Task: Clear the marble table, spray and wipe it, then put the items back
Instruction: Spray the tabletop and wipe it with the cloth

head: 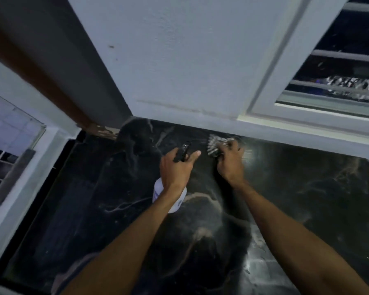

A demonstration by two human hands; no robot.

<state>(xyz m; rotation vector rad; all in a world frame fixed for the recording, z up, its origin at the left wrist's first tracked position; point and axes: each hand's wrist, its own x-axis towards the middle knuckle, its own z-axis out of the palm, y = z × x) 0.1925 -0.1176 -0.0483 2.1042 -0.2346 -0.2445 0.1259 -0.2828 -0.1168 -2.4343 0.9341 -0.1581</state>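
The dark marble table (107, 188) with pale veins fills the lower view. My left hand (176, 169) grips a white spray bottle (177, 202) by its black trigger head (182, 153), nozzle aimed toward the far wall. My right hand (230, 160) presses a dark cloth with a pale checked pattern (214, 144) onto the marble near the back edge, just right of the nozzle. The cloth is blurred and partly hidden under my fingers.
A white wall (190, 60) runs along the table's back edge. A barred window (337, 67) sits at the upper right, another window (6, 150) at the left. A brown frame (58, 88) meets the table's back left corner.
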